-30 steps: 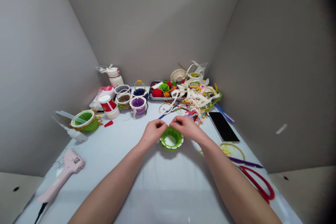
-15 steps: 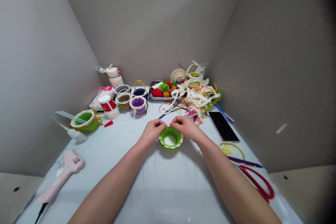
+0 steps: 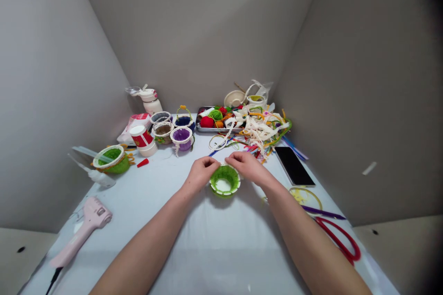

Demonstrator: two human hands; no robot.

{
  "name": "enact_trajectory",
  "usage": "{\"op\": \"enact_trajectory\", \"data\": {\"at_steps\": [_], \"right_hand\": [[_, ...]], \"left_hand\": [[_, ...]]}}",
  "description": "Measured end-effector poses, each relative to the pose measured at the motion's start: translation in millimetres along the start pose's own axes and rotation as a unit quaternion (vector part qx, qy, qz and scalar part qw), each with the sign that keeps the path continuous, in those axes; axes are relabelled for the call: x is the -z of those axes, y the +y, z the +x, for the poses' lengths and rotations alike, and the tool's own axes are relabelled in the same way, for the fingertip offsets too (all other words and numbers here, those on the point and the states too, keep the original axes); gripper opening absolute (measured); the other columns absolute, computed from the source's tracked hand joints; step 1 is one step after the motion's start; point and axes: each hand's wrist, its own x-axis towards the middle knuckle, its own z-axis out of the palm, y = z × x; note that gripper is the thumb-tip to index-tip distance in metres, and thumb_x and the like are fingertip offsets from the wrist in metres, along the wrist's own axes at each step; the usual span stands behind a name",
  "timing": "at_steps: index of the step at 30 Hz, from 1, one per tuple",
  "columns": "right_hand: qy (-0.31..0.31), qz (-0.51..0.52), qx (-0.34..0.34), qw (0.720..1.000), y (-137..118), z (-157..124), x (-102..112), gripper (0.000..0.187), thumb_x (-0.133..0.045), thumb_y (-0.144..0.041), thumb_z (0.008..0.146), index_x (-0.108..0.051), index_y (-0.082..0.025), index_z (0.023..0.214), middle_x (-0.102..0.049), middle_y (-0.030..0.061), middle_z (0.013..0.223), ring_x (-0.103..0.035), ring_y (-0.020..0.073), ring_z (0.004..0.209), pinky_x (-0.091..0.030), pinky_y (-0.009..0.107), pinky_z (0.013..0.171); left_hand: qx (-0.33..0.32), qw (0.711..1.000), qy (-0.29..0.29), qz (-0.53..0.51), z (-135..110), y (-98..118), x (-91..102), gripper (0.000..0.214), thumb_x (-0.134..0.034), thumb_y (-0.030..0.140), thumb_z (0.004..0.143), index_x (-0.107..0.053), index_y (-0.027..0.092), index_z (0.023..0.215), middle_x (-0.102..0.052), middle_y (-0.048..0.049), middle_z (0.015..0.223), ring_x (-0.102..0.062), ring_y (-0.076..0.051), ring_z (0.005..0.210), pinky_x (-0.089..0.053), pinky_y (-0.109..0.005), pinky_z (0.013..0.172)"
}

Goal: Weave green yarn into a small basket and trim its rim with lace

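A small cup wrapped in green yarn (image 3: pixel 224 183) stands on the white table (image 3: pixel 214 249) in front of me. My left hand (image 3: pixel 200 171) pinches its far rim from the left, fingers closed. My right hand (image 3: pixel 246 167) pinches the same rim from the right, fingers closed. The fingertips of the two hands almost meet over the back edge of the cup. What lies between the fingertips is too small to make out.
A pink glue gun (image 3: pixel 83 229) lies at the left, red scissors (image 3: pixel 341 239) and a phone (image 3: pixel 294 166) at the right. Behind are several yarn-wrapped cups (image 3: pixel 182 137), a green one (image 3: pixel 111 159), a metal tray of yarn balls (image 3: pixel 216 120) and a heap of ribbons (image 3: pixel 265 131).
Both hands and the green cup have shifted very slightly; the grip on the rim is the same.
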Motion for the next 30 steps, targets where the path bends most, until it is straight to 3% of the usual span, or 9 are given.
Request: {"op": "enact_trajectory", "data": {"at_steps": [7, 13, 17, 30], "right_hand": [[-0.033, -0.003, -0.032, 0.999, 2.8, -2.7, 19.5, 0.036, -0.054, -0.050, 0.084, -0.060, -0.016, 0.072, -0.056, -0.0008, 0.063, -0.043, 0.0107, 0.054, -0.031, 0.023, 0.050], [-0.025, 0.001, 0.017, 1.000, -1.4, -6.6, 20.6, 0.020, -0.062, -0.034, 0.077, -0.059, -0.018, 0.090, -0.053, -0.0041, 0.067, -0.044, 0.0100, 0.057, -0.033, 0.021, 0.052], [-0.039, -0.031, 0.048, 0.998, -9.3, -9.9, 23.4, 0.009, -0.058, -0.026, 0.079, -0.059, -0.018, 0.080, -0.057, -0.0020, 0.070, -0.047, 0.0098, 0.059, -0.036, 0.022, 0.056], [0.002, -0.113, 0.013, 0.993, -22.2, -16.7, 20.8, 0.021, -0.063, -0.033, 0.080, -0.065, -0.017, 0.068, -0.056, -0.0018, 0.055, -0.049, 0.0109, 0.052, -0.037, 0.024, 0.054]], "left_hand": [[-0.003, 1.000, 0.002, -0.006, -0.2, 0.3, -1.0, 0.024, -0.062, 0.037, 0.066, -0.066, 0.014, 0.070, -0.065, -0.0017, 0.068, -0.056, -0.014, 0.065, -0.043, -0.026, 0.065], [-0.011, 1.000, 0.003, -0.001, -0.5, -1.4, -0.4, 0.023, -0.061, 0.036, 0.067, -0.066, 0.014, 0.069, -0.064, -0.0010, 0.067, -0.055, -0.014, 0.064, -0.042, -0.025, 0.064], [-0.011, 1.000, 0.004, -0.004, -0.3, -1.6, -0.7, 0.023, -0.061, 0.036, 0.066, -0.066, 0.014, 0.070, -0.064, -0.0008, 0.067, -0.055, -0.014, 0.064, -0.042, -0.025, 0.064], [-0.015, 1.000, 0.002, 0.000, 0.8, -3.4, -2.2, 0.022, -0.060, 0.034, 0.067, -0.066, 0.014, 0.071, -0.064, -0.0011, 0.069, -0.056, -0.014, 0.066, -0.042, -0.024, 0.066]]}}
